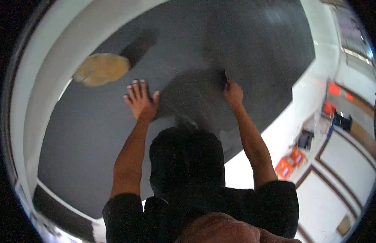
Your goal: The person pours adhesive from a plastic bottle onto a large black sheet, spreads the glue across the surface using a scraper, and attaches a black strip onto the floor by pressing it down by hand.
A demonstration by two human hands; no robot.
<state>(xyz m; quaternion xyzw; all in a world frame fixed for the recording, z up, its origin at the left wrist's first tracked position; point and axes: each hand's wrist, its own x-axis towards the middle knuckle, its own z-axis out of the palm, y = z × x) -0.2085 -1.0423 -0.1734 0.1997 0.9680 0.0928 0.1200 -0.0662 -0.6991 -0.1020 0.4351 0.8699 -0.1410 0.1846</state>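
Observation:
A large dark grey surface (175, 44) spreads out in front of me. My left hand (142, 101) lies flat on it with the fingers spread, holding nothing. Farther up and to the right, my right hand (234, 94) is closed around a thin dark tool (226, 77), whose edge meets the surface. The tool's exact kind is too dark to make out. Pale streaks mark the surface between my hands. Just beyond my left hand is a rounded yellow-brown object (101, 69), blurred and unclear in kind, with a dark shadow beside it.
A black rounded shape (187, 160) fills the space between my forearms. White edging (273, 133) borders the surface on the right. Beyond it, orange items (290, 164) and a dark bag-like object (304, 139) sit near white panels (347, 162) with brown strips.

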